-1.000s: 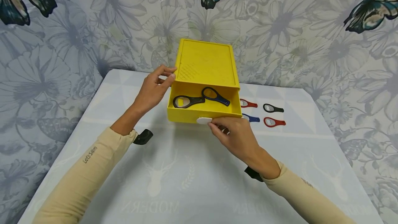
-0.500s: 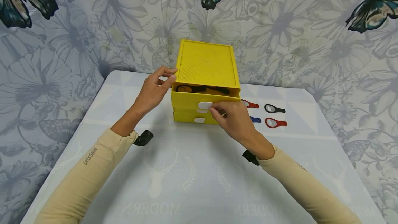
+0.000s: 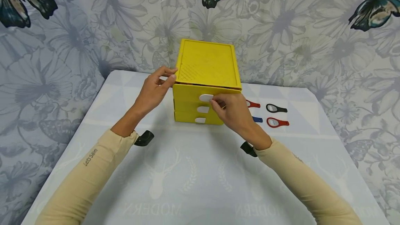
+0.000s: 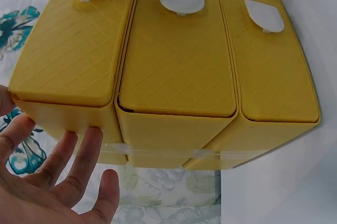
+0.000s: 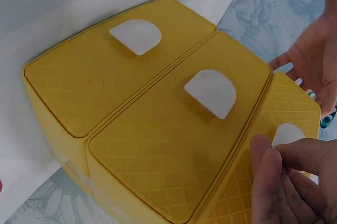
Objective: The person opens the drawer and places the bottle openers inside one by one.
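A yellow three-drawer box [image 3: 207, 61] stands on the table, each drawer front carrying a white tab handle. Its top drawer [image 3: 187, 92] is pushed in, with only a thin dark gap under the lid. My right hand [image 3: 234, 114] pinches the top drawer's tab [image 3: 205, 97] between thumb and fingertips; the right wrist view shows this tab [image 5: 288, 133] partly covered by the fingers. My left hand [image 3: 154, 88] rests against the box's upper left front corner. In the left wrist view its fingers [image 4: 84, 158] are spread along the box's side. The drawer's contents are hidden.
Right of the box lie bottle openers: a black one [image 3: 276, 108], a red one [image 3: 277, 123], another red one [image 3: 254, 104] and a blue one [image 3: 257, 119], the last two partly hidden by the box and right hand. A patterned wall stands close behind the table [image 3: 187, 169].
My right hand has pushed the top drawer in, moving away from me. The black and blue bottle openers inside it have gone out of sight. The left hand has stayed put.
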A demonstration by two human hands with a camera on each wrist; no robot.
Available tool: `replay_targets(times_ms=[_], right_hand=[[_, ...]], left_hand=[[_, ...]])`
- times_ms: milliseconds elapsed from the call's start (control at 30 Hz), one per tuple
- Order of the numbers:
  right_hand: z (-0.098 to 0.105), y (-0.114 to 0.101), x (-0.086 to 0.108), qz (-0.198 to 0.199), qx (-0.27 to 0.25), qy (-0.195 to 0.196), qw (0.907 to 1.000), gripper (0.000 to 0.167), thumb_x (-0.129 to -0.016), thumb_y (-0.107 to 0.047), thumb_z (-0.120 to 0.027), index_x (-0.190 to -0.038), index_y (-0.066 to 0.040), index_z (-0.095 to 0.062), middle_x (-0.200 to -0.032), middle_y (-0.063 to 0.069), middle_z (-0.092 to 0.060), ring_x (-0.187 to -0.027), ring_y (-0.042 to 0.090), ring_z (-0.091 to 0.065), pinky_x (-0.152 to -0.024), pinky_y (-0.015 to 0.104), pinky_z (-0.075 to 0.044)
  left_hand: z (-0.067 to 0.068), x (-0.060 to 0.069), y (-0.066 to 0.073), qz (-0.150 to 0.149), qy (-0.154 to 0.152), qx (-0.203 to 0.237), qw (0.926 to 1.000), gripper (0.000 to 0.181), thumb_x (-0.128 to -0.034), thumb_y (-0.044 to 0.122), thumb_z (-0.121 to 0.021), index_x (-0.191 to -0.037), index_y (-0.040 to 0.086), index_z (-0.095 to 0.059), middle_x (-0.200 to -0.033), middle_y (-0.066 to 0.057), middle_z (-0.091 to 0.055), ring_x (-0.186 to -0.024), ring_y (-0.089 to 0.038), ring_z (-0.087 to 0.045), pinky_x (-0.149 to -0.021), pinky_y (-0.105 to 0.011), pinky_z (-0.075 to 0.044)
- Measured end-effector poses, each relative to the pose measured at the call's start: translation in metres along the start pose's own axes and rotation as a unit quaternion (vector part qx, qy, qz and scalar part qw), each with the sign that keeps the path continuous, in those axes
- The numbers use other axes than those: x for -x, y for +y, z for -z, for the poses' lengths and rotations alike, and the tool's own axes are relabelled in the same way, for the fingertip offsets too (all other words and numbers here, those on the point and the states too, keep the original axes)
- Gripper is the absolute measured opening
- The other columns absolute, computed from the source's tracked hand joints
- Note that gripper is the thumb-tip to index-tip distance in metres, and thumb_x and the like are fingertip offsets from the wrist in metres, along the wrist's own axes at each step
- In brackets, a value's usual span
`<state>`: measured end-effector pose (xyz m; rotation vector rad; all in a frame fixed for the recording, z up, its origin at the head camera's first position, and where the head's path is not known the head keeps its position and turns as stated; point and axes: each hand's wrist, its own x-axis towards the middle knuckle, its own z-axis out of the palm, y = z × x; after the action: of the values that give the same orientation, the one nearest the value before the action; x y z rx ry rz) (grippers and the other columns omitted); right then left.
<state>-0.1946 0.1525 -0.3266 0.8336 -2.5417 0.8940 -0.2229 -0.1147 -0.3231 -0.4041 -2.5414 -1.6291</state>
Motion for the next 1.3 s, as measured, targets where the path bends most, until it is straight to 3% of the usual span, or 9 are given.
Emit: replay_targets(times_ms=[767, 1067, 1300], right_hand=[[-0.001, 0.004, -0.005, -0.039, -0.004, -0.005, 0.9992, 0.015, -0.095, -0.014, -0.069, -0.093, -0.001, -0.077, -0.087, 0.009, -0.077, -0.075, 0.018, -0.074, -0.068, 0.033, -0.062], [0.001, 0.008, 0.002, -0.076, -0.001, -0.033, 0.9966, 0.017, -0.095, -0.016, -0.069, -0.098, -0.002, -0.079, -0.09, 0.01, -0.078, -0.076, 0.02, -0.074, -0.069, 0.035, -0.062], [-0.006, 0.015, 0.009, -0.105, -0.007, -0.066, 0.9922, 0.014, -0.094, -0.013, -0.071, -0.1, -0.002, -0.079, -0.095, 0.011, -0.078, -0.082, 0.022, -0.075, -0.072, 0.036, -0.062]], left_hand=[[0.0, 0.001, 0.001, 0.005, -0.001, -0.003, 1.0, 0.033, -0.1071, 0.037, -0.046, -0.126, 0.013, -0.057, -0.152, 0.004, -0.05, -0.109, -0.027, -0.063, -0.086, -0.038, -0.05], [-0.001, -0.001, 0.001, 0.0, -0.003, -0.005, 1.0, 0.035, -0.1068, 0.039, -0.047, -0.127, 0.012, -0.057, -0.151, 0.003, -0.05, -0.11, -0.027, -0.063, -0.085, -0.038, -0.05], [-0.002, 0.0, 0.002, 0.001, 0.003, -0.003, 1.0, 0.033, -0.1064, 0.039, -0.048, -0.127, 0.014, -0.058, -0.149, 0.005, -0.052, -0.107, -0.024, -0.063, -0.078, -0.037, -0.048]])
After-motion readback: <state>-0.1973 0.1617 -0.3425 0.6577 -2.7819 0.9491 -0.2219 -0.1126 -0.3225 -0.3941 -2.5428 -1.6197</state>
